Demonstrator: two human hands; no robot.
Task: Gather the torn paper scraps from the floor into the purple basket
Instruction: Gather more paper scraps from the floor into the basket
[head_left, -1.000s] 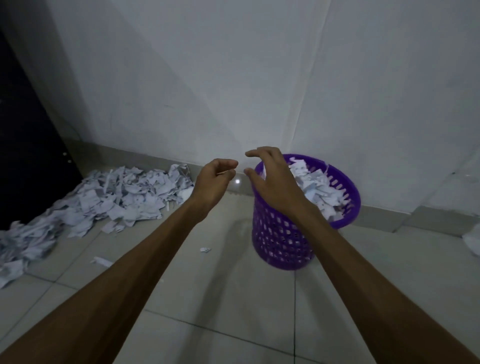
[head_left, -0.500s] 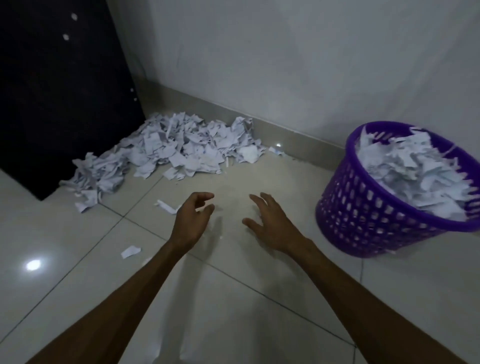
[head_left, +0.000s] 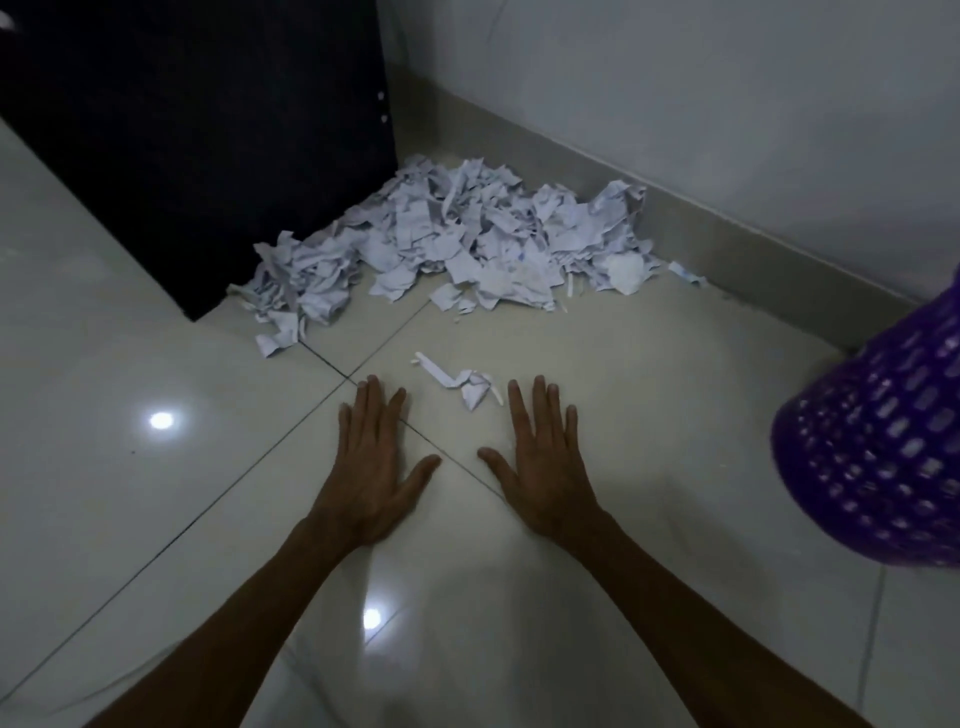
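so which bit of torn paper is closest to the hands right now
The small loose cluster of scraps lying alone on the tile, just ahead of and between the left hand and right hand. The big pile sits farther off.

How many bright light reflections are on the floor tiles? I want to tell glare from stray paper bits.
2. One light reflection lies left of the left hand; the other sits between the forearms, nearer the camera. The arms may hide more.
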